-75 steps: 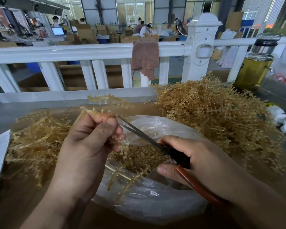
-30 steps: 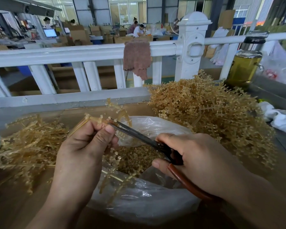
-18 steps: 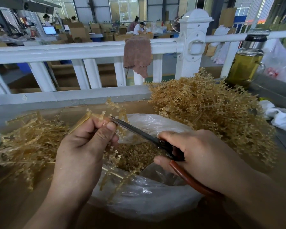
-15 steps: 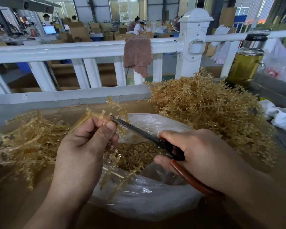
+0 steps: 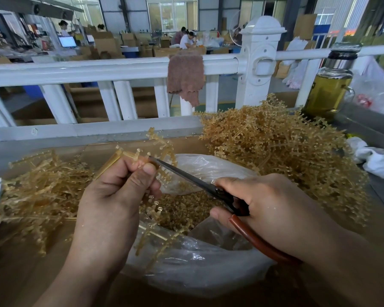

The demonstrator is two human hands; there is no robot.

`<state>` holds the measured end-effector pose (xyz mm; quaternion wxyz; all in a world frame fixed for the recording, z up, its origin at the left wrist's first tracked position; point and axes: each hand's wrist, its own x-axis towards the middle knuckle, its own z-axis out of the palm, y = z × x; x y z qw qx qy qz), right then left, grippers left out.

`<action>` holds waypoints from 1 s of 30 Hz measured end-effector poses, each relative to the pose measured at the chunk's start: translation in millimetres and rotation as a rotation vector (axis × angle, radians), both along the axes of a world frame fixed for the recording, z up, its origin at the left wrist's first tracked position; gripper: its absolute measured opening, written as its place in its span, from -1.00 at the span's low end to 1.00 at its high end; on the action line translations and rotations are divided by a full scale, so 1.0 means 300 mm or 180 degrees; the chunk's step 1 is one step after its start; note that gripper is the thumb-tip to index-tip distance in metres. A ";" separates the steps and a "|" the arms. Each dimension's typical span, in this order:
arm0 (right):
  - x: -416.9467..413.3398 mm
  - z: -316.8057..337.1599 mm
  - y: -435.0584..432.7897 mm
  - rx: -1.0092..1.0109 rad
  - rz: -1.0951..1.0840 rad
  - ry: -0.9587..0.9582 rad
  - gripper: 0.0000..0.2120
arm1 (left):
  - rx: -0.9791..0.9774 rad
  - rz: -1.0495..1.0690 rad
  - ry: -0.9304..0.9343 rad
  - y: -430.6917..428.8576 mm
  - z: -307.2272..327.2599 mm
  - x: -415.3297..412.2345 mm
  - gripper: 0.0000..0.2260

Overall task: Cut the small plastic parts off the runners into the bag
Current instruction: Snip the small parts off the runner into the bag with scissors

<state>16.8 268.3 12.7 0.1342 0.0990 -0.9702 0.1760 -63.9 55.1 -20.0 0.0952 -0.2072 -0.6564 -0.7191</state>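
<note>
Here, the amber runner point(image 5: 131, 155) is pinched between the thumb and curled fingers of the left hand point(image 5: 113, 200). It sticks out at the hand's twelve o'clock, and its branch of small parts trails toward one o'clock, above the bag's mouth. The scissors point(image 5: 186, 176) reach in from four o'clock. Their tips touch the runner just beside the left thumb, and the blades lie together as far as this view tells. The right hand point(image 5: 271, 207), at three o'clock from the left, grips the scissors with its fingers curled round the red-brown handle.

Under both hands, toward six o'clock, the clear plastic bag point(image 5: 197, 269) stands open with a bed of cut parts point(image 5: 186, 209) inside. A tall heap of uncut runners point(image 5: 275, 147) rises at the bag's two o'clock, touching its rim. A flatter heap of sticks point(image 5: 38, 191) spreads at nine o'clock. At twelve o'clock runs a white railing point(image 5: 75, 72) with a brown cloth point(image 5: 185, 74) draped over it. A glass bottle point(image 5: 329, 89) of yellow-green liquid stands at two o'clock.
</note>
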 end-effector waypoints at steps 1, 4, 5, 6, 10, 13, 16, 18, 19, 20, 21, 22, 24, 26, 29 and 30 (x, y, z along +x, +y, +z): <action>-0.001 0.000 0.000 -0.0003 0.0014 0.0009 -0.72 | 0.0011 0.0003 -0.0010 0.001 0.003 0.001 -0.83; -0.004 -0.006 0.001 0.0020 0.0020 0.0041 -0.73 | 0.0048 -0.0007 -0.0045 0.002 0.010 0.006 -0.83; -0.004 -0.008 0.002 0.0028 0.0023 0.0049 -0.70 | 0.0050 -0.0021 -0.0046 0.002 0.012 0.008 -0.83; -0.006 -0.013 0.003 0.0009 0.0037 0.0061 -0.67 | 0.0047 -0.0039 -0.0045 0.001 0.013 0.009 -0.82; -0.009 -0.027 0.004 -0.0170 0.0084 0.0149 -0.55 | 0.0059 -0.0103 -0.0123 -0.005 0.014 0.006 -0.82; -0.011 -0.032 0.002 -0.0219 0.0070 0.0175 -0.51 | 0.0045 -0.0222 -0.0129 -0.007 0.010 0.003 -0.84; -0.009 -0.032 -0.001 -0.0165 0.0047 0.0185 -0.50 | -0.0006 -0.0328 -0.0067 -0.008 0.005 0.002 -0.84; -0.008 -0.030 -0.002 -0.0144 0.0060 0.0184 -0.53 | 0.0008 -0.0357 -0.0034 -0.006 0.003 0.002 -0.82; -0.007 -0.028 -0.003 -0.0145 0.0058 0.0178 -0.54 | 0.0018 -0.0357 -0.0028 -0.006 0.003 0.003 -0.82; -0.006 -0.027 -0.002 -0.0144 0.0054 0.0181 -0.53 | 0.0020 -0.0354 -0.0021 -0.005 0.003 0.003 -0.82; -0.005 -0.027 -0.002 -0.0142 0.0051 0.0196 -0.52 | 0.0016 -0.0347 -0.0017 -0.004 0.003 0.005 -0.82; -0.004 -0.027 -0.002 -0.0143 0.0047 0.0214 -0.50 | 0.0010 -0.0339 -0.0012 -0.004 0.004 0.007 -0.82; -0.003 -0.028 -0.003 -0.0164 0.0042 0.0227 -0.47 | -0.0006 -0.0323 -0.0009 -0.003 0.006 0.009 -0.82; -0.003 -0.028 -0.003 -0.0164 0.0051 0.0223 -0.47 | -0.0025 -0.0302 -0.0003 -0.005 0.007 0.010 -0.84; -0.004 -0.023 -0.004 -0.0129 0.0067 0.0167 -0.54 | -0.0045 -0.0269 -0.0008 -0.004 0.006 0.011 -0.83; -0.004 -0.022 -0.004 -0.0111 0.0066 0.0167 -0.56 | -0.0040 -0.0255 -0.0019 -0.003 0.006 0.011 -0.82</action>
